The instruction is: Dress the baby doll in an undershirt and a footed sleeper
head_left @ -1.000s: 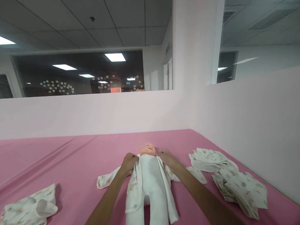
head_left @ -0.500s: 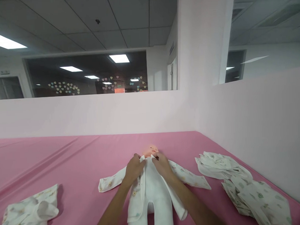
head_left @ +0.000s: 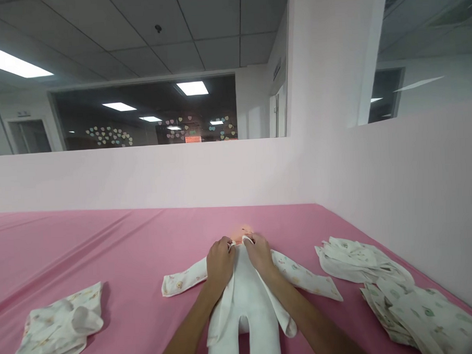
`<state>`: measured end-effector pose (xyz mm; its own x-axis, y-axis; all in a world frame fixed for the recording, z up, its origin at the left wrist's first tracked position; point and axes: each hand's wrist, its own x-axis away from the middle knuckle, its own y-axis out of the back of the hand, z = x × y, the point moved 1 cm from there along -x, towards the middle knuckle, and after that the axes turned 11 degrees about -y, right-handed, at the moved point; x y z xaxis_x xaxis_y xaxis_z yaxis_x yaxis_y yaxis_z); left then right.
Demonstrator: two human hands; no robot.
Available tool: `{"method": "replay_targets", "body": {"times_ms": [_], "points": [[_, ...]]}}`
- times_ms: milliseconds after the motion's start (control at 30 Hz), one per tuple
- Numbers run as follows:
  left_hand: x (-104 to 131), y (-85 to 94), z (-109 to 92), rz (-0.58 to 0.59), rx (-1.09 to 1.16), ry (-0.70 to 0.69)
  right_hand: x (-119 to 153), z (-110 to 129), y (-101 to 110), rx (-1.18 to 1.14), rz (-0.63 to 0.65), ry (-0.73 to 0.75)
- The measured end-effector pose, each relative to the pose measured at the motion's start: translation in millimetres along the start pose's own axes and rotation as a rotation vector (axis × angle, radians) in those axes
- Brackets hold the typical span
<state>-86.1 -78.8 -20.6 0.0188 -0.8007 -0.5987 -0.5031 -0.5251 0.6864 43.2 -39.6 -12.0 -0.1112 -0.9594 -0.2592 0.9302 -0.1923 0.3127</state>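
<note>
A doll (head_left: 244, 286) with a white body lies on its back on a pink sheet, its head pointing away from me. It wears a white printed baby jacket (head_left: 306, 275), unfastened down the front, with both sleeves spread out sideways. My left hand (head_left: 221, 261) pinches the collar edge on the left of the neck. On the other side of the neck, my right hand (head_left: 258, 254) grips the opposite collar edge. Both hands partly cover the doll's head (head_left: 240, 232). The fingertips are partly hidden by the cloth.
Folded printed baby clothes (head_left: 62, 325) lie at the left on the pink sheet (head_left: 139, 285). Two more folded garments, one white (head_left: 360, 260) and one with green prints (head_left: 425, 315), lie at the right beside the wall. A low white wall (head_left: 142, 178) with windows runs along the back.
My left hand has shifted its hold along the collar, and both collar edges are drawn closer together at the neck. The left front panel has moved inward. The view has turned slightly left.
</note>
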Motion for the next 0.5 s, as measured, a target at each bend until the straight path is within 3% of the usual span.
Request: {"method": "replay_targets", "body": {"times_ms": [500], "points": [[1, -0.4, -1, 0.079, -0.094, -0.093, 4, -13, -1, -0.229, 0.198, 0.021]]}}
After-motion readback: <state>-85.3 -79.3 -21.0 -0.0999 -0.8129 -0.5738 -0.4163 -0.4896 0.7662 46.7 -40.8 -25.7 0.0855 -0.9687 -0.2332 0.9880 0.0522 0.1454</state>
